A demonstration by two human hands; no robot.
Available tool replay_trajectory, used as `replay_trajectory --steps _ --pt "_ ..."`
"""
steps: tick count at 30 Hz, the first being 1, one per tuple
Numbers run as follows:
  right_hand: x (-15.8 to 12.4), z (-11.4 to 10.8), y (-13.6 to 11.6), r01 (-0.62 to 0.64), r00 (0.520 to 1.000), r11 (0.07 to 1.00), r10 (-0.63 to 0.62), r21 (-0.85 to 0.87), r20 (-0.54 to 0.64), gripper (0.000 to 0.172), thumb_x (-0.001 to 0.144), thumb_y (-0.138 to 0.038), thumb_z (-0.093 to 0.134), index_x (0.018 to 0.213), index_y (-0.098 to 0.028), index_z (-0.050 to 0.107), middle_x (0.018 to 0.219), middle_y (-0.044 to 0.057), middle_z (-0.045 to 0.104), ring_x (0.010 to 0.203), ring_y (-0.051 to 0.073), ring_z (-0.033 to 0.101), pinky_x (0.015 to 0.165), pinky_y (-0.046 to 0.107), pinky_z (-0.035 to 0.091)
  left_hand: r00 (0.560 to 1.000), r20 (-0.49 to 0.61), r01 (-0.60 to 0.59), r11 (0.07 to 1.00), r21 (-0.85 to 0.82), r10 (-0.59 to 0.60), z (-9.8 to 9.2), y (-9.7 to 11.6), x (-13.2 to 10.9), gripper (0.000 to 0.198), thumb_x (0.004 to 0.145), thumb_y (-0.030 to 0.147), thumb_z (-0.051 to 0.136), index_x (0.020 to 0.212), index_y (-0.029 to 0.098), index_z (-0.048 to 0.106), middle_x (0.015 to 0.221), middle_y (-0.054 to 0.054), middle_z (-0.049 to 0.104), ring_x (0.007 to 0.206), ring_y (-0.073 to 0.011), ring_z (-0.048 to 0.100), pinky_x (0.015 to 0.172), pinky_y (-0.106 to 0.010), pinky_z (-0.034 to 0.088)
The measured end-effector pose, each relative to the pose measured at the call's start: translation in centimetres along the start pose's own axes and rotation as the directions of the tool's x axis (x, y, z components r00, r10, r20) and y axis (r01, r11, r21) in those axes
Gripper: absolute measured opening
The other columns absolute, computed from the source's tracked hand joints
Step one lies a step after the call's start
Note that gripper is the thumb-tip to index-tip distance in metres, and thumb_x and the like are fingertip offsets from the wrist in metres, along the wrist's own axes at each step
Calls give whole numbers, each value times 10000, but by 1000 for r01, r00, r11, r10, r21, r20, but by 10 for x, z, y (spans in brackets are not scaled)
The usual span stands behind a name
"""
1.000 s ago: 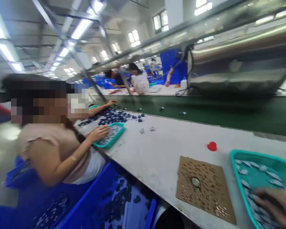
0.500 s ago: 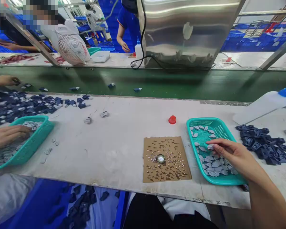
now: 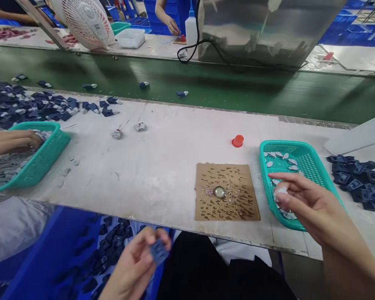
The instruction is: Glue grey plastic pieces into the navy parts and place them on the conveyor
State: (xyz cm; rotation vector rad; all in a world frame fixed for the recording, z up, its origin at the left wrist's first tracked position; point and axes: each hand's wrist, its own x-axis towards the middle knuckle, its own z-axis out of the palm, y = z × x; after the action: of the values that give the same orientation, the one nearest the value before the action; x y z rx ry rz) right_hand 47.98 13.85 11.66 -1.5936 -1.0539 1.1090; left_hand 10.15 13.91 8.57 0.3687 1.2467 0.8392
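My left hand (image 3: 137, 262) is closed on a dark blue moulded piece (image 3: 158, 251), slightly blurred, in front of the table's near edge. Between the thumb and fingers of my right hand (image 3: 309, 204) is a small whitish piece (image 3: 280, 192), held over the left side of a green basket (image 3: 315, 160). Pale leaf-shaped pieces (image 3: 293, 168) lie in that basket, partly hidden by the hand. Left of it is a square of brown cardboard (image 3: 203, 177) dotted with shiny brown glue-like drops, with a round metal cap (image 3: 219, 192) on it.
A red cap (image 3: 238, 141) stands behind the cardboard. Dark blue pieces (image 3: 358, 179) are heaped at right beside a white bottle (image 3: 359, 133). At left, a co-worker's hand (image 3: 15, 141) reaches into another green basket (image 3: 46, 162). A green conveyor (image 3: 225, 89) carries several pieces.
My left hand has come into view with a dark blue piece. My right hand has lifted the whitish piece towards the basket's left edge. The view has tilted down.
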Motion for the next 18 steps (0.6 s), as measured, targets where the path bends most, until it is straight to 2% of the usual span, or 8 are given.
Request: replay_trajectory --steps 2,4,7,9,11,15,18 --pt "-4 17 -7 11 1000 999 -10 -37 22 306 810 -417 903 1077 -344 772 784 -12 647 700 125 640 609 169 566 981 193 -8 990 -144 36 36 -4 11 450 606 356 1028 906 248 710 870 12 670 886 -141 683 802 -212 551" --pt "-7 31 -13 20 998 997 -16 -71 59 228 794 -399 914 938 -319 756 763 -18 646 682 120 638 598 158 563 930 359 19 968 -249 74 67 -11 21 460 650 293 1012 1033 269 760 880 16 673 905 -134 703 809 -203 548" --pt "-10 45 -18 75 991 992 -64 -98 117 163 813 -390 899 883 -312 774 886 16 744 825 157 735 677 166 612 843 522 40 954 -296 127 93 -22 32 361 738 264 967 1064 246 813 924 -11 734 938 -127 738 865 -191 552" --pt "-12 50 -19 90 986 993 -78 -73 146 120 840 -380 881 905 -323 797 1062 36 801 996 203 781 810 205 649 817 560 50 949 -311 140 100 -29 36 263 792 267 932 1031 243 824 964 -24 772 963 -121 751 927 -198 551" --pt "-13 52 -17 73 980 996 -64 -41 186 103 867 -373 863 951 -341 812 1111 31 812 1006 208 795 868 227 653 822 553 66 943 -326 134 103 -33 37 242 813 293 918 1031 250 821 986 -24 784 954 -122 754 955 -227 562" --pt "-18 56 -13 106 967 990 -81 -90 244 202 959 -388 765 1157 -376 802 1002 18 781 817 150 769 753 200 653 873 474 72 931 -358 115 105 -34 33 351 713 243 985 1015 226 807 897 4 751 815 -75 707 811 -159 556" --pt "-24 61 -13 113 982 982 -86 -152 169 244 994 -410 708 1233 -383 752 868 -9 740 725 123 727 663 152 615 873 483 163 887 -431 74 104 -32 30 336 700 130 969 953 216 764 876 20 748 798 -97 727 776 -195 599"
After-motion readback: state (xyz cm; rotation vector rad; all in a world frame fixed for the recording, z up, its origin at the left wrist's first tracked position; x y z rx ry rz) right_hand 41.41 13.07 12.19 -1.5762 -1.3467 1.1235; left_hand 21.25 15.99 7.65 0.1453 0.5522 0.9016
